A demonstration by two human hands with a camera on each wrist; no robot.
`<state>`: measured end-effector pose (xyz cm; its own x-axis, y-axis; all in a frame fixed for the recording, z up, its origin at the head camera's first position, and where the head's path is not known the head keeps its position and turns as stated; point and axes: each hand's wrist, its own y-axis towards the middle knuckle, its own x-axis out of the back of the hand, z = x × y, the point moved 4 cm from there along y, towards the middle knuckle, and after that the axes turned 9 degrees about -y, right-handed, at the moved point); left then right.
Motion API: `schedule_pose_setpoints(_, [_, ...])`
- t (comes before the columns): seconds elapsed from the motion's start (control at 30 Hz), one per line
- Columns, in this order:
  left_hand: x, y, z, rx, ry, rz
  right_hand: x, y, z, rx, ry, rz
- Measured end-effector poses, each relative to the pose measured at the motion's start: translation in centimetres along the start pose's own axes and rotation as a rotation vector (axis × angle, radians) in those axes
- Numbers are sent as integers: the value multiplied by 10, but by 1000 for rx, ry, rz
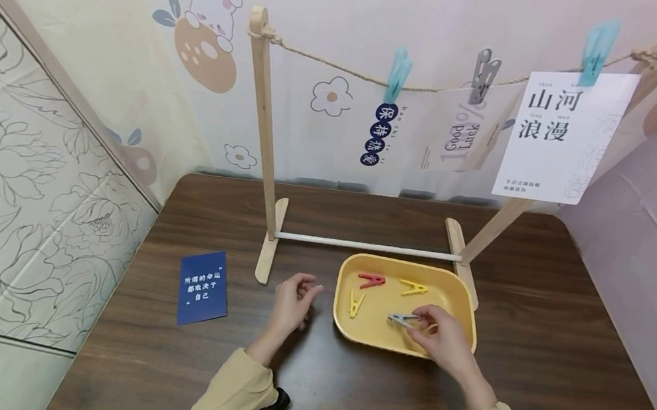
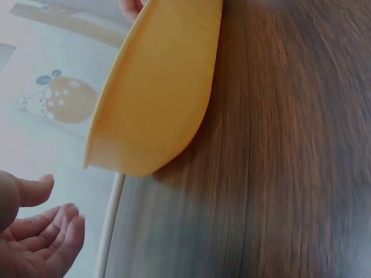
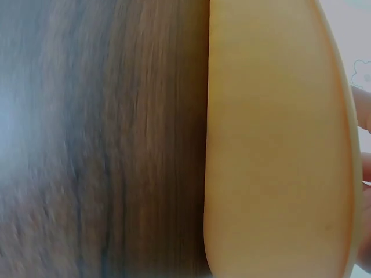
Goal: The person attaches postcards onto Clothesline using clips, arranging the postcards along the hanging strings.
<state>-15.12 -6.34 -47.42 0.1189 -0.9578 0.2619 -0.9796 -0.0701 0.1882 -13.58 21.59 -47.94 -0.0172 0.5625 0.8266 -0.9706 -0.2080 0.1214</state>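
Observation:
In the head view my right hand (image 1: 439, 337) pinches a grey clothespin (image 1: 402, 320) over the right part of a yellow tray (image 1: 352, 261). A red clothespin (image 1: 371, 281) and two yellow clothespins (image 1: 414, 287) lie in the tray. Left of the tray, my left hand (image 1: 292, 301) hovers with loosely bent fingers and holds nothing. In the left wrist view the left hand (image 2: 40, 231) shows beside the tray's wall (image 2: 156, 92), thumb and fingers apart. The tray's wall (image 3: 278, 145) hides most of my right hand in the right wrist view.
Behind the tray stands a wooden frame (image 1: 267, 132) with a rope (image 1: 343, 69). Two teal clothespins (image 1: 398, 79) and a grey one (image 1: 483, 78) hold cards on it, a white card (image 1: 549, 161) at the right. A blue card (image 1: 203, 289) lies on the brown table (image 1: 126, 357).

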Motion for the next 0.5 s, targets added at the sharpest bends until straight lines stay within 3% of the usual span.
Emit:
schedule_pose_setpoints(0.23, [25,-3,2,-93,8,-131,4,-7,5,-50,59,-102])
schedule_pose_setpoints(0.5, [56,-8,15,-78,127,-252,4,-14,7,-125,105,-165])
